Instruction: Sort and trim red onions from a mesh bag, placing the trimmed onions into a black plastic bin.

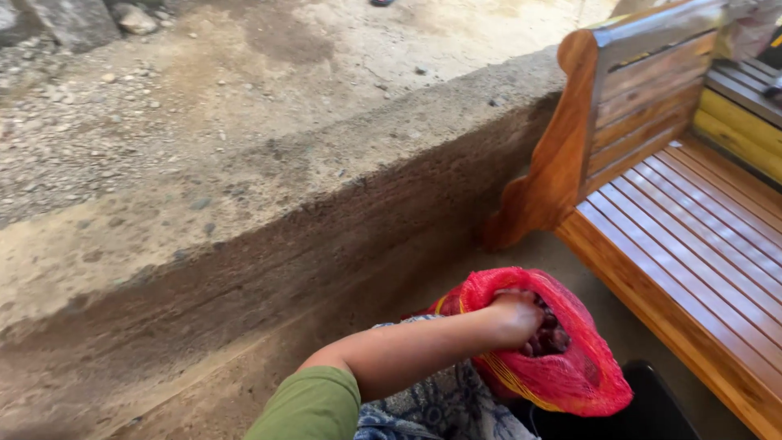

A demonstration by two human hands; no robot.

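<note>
Outdoors, beside a rough concrete ledge (269, 220) and a slatted wooden bench (684, 220), 1 hand, the left hand (515, 316), reaches into the red mesh sack (582, 371), its mouth held agape on the lap; fingers curl around small dark bulbs (552, 336). Right hand unseen.

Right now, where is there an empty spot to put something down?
The slatted wooden bench seat is bare from its curved armrest rightward. The concrete ledge top is open too. Crowded: the left hand reaches into the red mesh sack against patterned cloth.
</note>
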